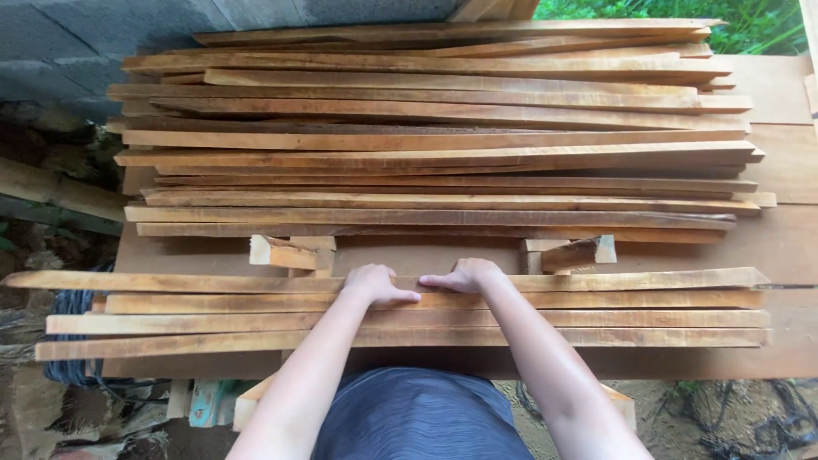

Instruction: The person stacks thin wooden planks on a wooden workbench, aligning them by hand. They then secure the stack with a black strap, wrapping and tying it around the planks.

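Both hands down on the near group of four long wooden strips, side by side at mid-length. Left hand [375, 284] rests palm-down on the farthest strip [596, 280] of that group, fingers curled over its far edge, knuckles up; grip loosely closed over the wood, not a tight clamp as far as can be seen. Right hand [464, 274] lies just beside it on the same strip, fingers bent over the far edge with one fingertip pointing left toward the other hand; grip likewise folded onto the strip. The two hands nearly touch. The strip runs left to right across the near part of the surface [784, 238], with three more strips [639, 319] lying parallel and nearer, touching one another. Just beyond the hands, two short wooden blocks: one to the left [285, 252], one to the right [579, 252]. Farther back, a large stack of long strips [443, 145], laid left to right. Grey block wall [68, 43] far left; green grass [750, 21] far right.
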